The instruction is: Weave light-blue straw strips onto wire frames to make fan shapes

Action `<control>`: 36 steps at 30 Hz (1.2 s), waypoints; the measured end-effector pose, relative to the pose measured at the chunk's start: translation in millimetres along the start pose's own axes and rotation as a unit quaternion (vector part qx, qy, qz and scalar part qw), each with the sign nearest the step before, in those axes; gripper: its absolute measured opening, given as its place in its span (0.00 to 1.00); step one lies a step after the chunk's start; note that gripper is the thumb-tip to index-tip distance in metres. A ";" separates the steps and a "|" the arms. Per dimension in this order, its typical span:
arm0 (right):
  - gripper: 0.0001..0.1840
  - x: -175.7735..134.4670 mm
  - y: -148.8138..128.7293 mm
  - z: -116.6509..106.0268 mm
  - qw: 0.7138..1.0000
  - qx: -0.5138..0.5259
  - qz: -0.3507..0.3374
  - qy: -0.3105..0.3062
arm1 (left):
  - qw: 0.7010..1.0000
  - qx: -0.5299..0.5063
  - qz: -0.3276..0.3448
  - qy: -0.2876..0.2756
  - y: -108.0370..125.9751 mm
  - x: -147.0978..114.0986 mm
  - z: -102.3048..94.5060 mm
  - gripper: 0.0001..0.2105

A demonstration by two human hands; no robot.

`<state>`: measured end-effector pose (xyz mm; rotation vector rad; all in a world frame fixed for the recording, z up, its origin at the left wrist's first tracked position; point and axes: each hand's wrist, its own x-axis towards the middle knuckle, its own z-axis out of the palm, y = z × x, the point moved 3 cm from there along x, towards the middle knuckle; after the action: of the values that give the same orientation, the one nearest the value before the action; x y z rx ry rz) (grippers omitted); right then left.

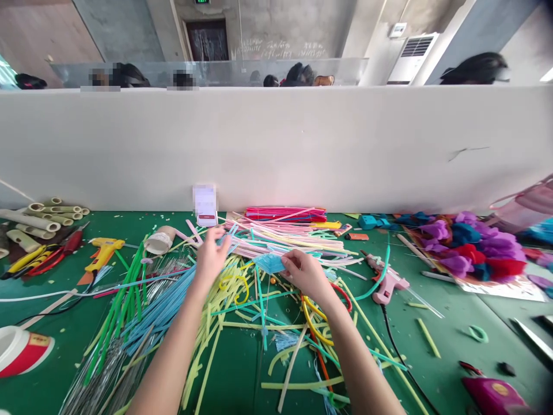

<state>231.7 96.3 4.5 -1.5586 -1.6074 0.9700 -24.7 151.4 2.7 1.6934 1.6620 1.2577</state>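
My right hand (306,274) pinches the edge of a flat light-blue piece (269,263) with a pointed outline, between thumb and fingers. Left of it, my left hand (212,252) has its fingers closed around thin light-blue strips (233,232), which look like pipe cleaners. Under and around both hands lie loose pipe cleaners: a blue bundle (162,308), pale yellow ones (207,325) and a pink pile (298,236). A teal pipe cleaner (261,300) lies in front of the blue piece.
A lit phone (205,206) leans on the white partition (276,144). Glue guns, one yellow (103,253) and one pink (389,285), lie at either side with cords. Pliers (37,259), bamboo tubes (47,219), a paper cup (26,350) and purple-red fluffy pieces (488,248) are further out.
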 end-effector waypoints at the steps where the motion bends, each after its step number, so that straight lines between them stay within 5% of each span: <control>1: 0.11 -1.1 -0.6 -2.8 1.000 -0.001 0.007 -0.003 | 0.998 0.007 -0.029 0.059 -15.1 11.0 -7.1 0.11; 3: 0.10 -2.8 -1.7 -7.2 1.000 -0.009 0.019 -0.008 | 0.990 0.014 -0.074 0.116 -42.8 34.5 -16.7 0.09; 11: 0.08 -4.1 -0.8 -10.4 0.999 -0.033 0.013 -0.017 | 0.987 0.028 -0.127 0.095 -94.5 91.3 -3.5 0.09; 26: 0.09 -1.5 5.0 -0.2 0.989 -0.148 0.013 -0.029 | 0.986 0.144 0.013 0.081 -101.5 80.1 16.6 0.17; 36: 0.08 -3.2 3.3 -1.2 0.978 -0.200 0.038 -0.038 | 0.981 0.175 0.048 0.068 -103.0 77.6 15.1 0.16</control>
<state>234.4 93.2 2.3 -1.8795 -1.8959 0.7850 -78.3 246.6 -67.5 1.9476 2.0006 1.1992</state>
